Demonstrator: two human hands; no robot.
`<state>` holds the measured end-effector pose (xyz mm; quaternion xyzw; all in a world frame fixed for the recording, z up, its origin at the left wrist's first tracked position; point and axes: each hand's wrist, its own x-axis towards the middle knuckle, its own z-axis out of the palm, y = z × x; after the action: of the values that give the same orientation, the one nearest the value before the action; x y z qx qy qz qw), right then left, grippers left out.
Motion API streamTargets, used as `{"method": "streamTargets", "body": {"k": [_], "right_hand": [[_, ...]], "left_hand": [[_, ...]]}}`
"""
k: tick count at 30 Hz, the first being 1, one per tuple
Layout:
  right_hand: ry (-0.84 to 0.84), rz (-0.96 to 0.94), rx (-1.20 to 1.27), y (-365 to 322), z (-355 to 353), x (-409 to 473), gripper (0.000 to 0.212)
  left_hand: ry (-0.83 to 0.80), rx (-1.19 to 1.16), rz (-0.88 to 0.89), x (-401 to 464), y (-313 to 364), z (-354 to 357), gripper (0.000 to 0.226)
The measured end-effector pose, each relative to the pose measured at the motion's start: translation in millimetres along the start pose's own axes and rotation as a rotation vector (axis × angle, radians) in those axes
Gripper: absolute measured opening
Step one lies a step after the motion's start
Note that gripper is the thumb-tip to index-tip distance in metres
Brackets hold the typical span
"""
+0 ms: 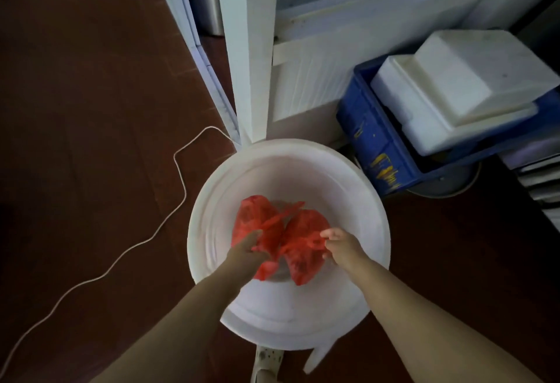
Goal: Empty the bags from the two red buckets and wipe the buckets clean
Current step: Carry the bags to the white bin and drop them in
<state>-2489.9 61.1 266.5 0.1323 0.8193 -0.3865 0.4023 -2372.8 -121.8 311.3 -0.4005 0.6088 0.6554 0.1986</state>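
Note:
Two red plastic bags hang over the mouth of a big white bin (375, 231) on the floor. My left hand (245, 251) grips the handles of the left bag (250, 216). My right hand (341, 245) pinches the handles of the right bag (306, 231), whose lower end droops toward me. Both bags look filled and are held side by side, touching each other. No red bucket is in view.
A white post and cabinet (251, 49) stand just behind the bin. A blue crate (372, 140) with white foam boxes (460, 85) sits at the right. A white cord (178, 170) snakes across the dark red floor at the left. A sandal (266, 361) shows below the bin.

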Motion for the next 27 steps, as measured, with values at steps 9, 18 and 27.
{"method": "streamTargets", "body": {"k": [9, 18, 27], "right_hand": [[0.016, -0.164, -0.132, 30.5, 4.9, -32.3, 0.022], [0.183, -0.188, -0.254, 134.0, -11.7, -135.3, 0.015], [0.244, -0.103, -0.218, 231.8, -15.1, -161.8, 0.019]], "left_hand": [[0.076, 0.340, 0.124, -8.3, -27.3, 17.6, 0.027], [-0.040, 0.464, 0.170, -78.5, -101.6, 42.9, 0.029], [-0.179, 0.589, 0.162, -94.4, -199.0, 119.1, 0.017]]}}
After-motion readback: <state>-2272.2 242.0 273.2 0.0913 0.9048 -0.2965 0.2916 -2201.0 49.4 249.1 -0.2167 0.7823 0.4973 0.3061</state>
